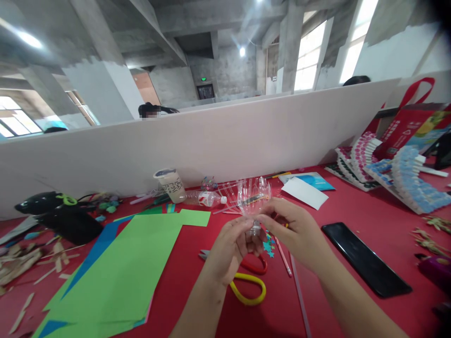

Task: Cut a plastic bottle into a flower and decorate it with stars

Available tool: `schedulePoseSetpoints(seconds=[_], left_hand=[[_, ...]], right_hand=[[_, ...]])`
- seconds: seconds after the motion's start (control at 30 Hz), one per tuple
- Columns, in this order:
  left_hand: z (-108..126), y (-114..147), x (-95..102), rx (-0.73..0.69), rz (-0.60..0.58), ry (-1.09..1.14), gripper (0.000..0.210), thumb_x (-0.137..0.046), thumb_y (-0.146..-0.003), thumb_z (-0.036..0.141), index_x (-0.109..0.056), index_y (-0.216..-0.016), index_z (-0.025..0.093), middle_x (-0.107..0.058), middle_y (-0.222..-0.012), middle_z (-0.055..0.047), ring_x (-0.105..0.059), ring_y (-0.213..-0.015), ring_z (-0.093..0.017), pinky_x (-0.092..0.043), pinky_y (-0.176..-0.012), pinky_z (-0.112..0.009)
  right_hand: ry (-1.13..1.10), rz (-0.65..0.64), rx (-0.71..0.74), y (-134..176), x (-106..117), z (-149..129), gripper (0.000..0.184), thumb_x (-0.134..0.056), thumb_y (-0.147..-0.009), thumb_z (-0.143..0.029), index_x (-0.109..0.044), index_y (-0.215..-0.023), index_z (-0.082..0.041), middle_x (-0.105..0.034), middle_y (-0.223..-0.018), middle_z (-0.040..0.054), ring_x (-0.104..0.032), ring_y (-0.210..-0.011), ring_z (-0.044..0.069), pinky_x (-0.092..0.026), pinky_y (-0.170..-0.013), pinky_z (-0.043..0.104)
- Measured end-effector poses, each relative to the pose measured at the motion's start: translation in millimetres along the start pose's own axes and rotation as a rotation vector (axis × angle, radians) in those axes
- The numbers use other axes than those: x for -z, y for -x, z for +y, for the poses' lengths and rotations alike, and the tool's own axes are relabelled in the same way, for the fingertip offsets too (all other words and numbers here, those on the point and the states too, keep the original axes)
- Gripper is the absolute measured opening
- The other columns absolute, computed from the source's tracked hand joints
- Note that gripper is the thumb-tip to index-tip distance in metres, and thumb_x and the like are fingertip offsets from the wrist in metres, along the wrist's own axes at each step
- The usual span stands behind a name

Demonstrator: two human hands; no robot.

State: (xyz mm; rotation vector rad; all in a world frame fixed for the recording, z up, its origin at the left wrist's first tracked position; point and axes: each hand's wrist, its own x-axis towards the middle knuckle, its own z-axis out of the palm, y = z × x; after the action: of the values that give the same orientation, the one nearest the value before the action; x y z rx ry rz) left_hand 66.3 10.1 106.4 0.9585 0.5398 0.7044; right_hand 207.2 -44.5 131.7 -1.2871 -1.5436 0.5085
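From the head view: held a clear cut bottle top (251,209) above the middle of the red counter (278,314), neck down, cut strips spread upward and out toward the far edge. Curled the fingers of the left hand (229,249) narrowly around the threaded neck. Pinched the plastic just above that neck between the thumb and fingers of the right hand (294,223).

Saw scissors (262,288) with a yellow loop and a red loop on the near-edge side, partly hidden behind the left wrist. Spotted small blue-green stars (269,246) beside the right hand, next to a pink stick (283,258) and a lilac strip (300,295) running toward the near edge. Noted a black phone (366,258) lying slantwise, right of the right forearm.

Found green sheets (123,267) over blue paper (95,253) toward the left edge, with wooden pieces (21,265) and a black object (68,225) farther out. Saw a marked paper cup (172,185) and a capped bottle (204,198) on its side near the far edge, before the white partition (246,141). Noted a white card (305,193) on a blue packet (319,180) near that edge, then folded pieces (407,164) and a red bag (401,129) toward the far right corner.
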Motion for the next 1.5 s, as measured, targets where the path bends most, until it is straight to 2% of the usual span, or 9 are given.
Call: schedulePoseSetpoints(seconds=[0.3, 0.43, 0.6, 0.67, 0.83, 0.97, 1.1, 1.27, 1.5], left_hand=[[1, 3, -1.1, -0.022, -0.064, -0.014, 0.015, -0.055, -0.081, 0.025, -0.062, -0.083, 0.013, -0.06, -0.066, -0.004, -0.054, -0.055, -0.012, -0.043, -0.05, -0.024], [2, 3, -1.4, -0.031, -0.061, 0.001, 0.01, -0.053, -0.082, 0.02, -0.06, -0.084, 0.013, -0.058, -0.066, -0.002, -0.052, -0.056, -0.011, -0.042, -0.052, -0.023], [4, 2, -3.5, -0.051, -0.066, -0.031, 0.008, -0.057, -0.083, 0.022, -0.058, -0.087, 0.015, -0.056, -0.07, 0.0, -0.049, -0.058, -0.008, -0.04, -0.055, -0.021], [5, 2, -3.0, -0.1, -0.017, -0.08, 0.01, -0.06, -0.081, 0.021, -0.057, -0.089, 0.016, -0.058, -0.074, 0.0, -0.051, -0.063, -0.009, -0.042, -0.06, -0.022], [4, 0, 5.0, -0.268, 0.194, -0.269, 0.021, -0.07, -0.071, 0.019, -0.061, -0.089, 0.018, -0.065, -0.083, -0.001, -0.056, -0.073, -0.012, -0.044, -0.07, -0.024], [3, -1, 9.5, -0.331, 0.225, -0.305, 0.025, -0.071, -0.067, 0.015, -0.066, -0.091, 0.02, -0.066, -0.088, -0.001, -0.057, -0.079, -0.013, -0.045, -0.074, -0.024], [6, 1, 3.9, -0.297, 0.173, -0.253, 0.021, -0.07, -0.069, 0.014, -0.067, -0.089, 0.018, -0.067, -0.087, -0.002, -0.056, -0.076, -0.013, -0.045, -0.072, -0.023], [7, 4, -6.0, -0.196, 0.102, -0.06, 0.007, -0.066, -0.074, 0.019, -0.067, -0.079, 0.015, -0.062, -0.07, 0.0, -0.051, -0.062, -0.009, -0.041, -0.059, -0.02], [4, 4, -4.0, -0.086, 0.053, 0.009, 0.011, -0.066, -0.075, 0.02, -0.067, -0.083, 0.014, -0.063, -0.074, -0.003, -0.053, -0.064, -0.009, -0.043, -0.061, -0.02]], right_hand=[[-0.046, 0.067, -0.008, 4, 0, -3, 0.012, -0.054, -0.089, -0.02, -0.058, -0.078, -0.021, -0.056, -0.07, -0.0025, -0.054, -0.063, 0.013, -0.043, -0.057, 0.025], [-0.01, 0.068, 0.021, 5, -1, -4, 0.011, -0.055, -0.088, -0.019, -0.058, -0.078, -0.021, -0.055, -0.071, -0.0024, -0.053, -0.065, 0.013, -0.043, -0.058, 0.026], [0.017, 0.042, 0.03, 3, 0, -6, 0.011, -0.054, -0.087, -0.017, -0.058, -0.078, -0.022, -0.054, -0.071, -0.0025, -0.052, -0.064, 0.013, -0.042, -0.058, 0.026], [0.006, 0.043, 0.037, 3, 4, -6, 0.011, -0.053, -0.084, -0.013, -0.057, -0.078, -0.023, -0.056, -0.073, -0.0022, -0.053, -0.066, 0.014, -0.042, -0.059, 0.026], [-0.021, 0.103, -0.019, 0, 15, -4, 0.016, -0.05, -0.078, -0.008, -0.055, -0.076, -0.023, -0.056, -0.073, -0.004, -0.054, -0.063, 0.012, -0.043, -0.056, 0.023], [-0.031, 0.053, -0.031, 0, 13, -2, 0.016, -0.051, -0.08, -0.009, -0.056, -0.078, -0.024, -0.057, -0.076, -0.0044, -0.055, -0.066, 0.011, -0.044, -0.058, 0.023], [-0.022, 0.004, 0.008, 2, 8, -3, 0.015, -0.053, -0.083, -0.01, -0.056, -0.081, -0.024, -0.059, -0.081, -0.004, -0.055, -0.073, 0.012, -0.043, -0.06, 0.024], [0.001, 0.056, 0.08, 4, 8, -6, 0.016, -0.054, -0.085, -0.01, -0.059, -0.085, -0.025, -0.061, -0.082, -0.004, -0.056, -0.074, 0.012, -0.044, -0.065, 0.025], [-0.001, 0.092, 0.103, 6, 7, -8, 0.021, -0.053, -0.088, -0.016, -0.064, -0.1, -0.029, -0.064, -0.093, -0.0018, -0.058, -0.083, 0.014, -0.047, -0.069, 0.027]])
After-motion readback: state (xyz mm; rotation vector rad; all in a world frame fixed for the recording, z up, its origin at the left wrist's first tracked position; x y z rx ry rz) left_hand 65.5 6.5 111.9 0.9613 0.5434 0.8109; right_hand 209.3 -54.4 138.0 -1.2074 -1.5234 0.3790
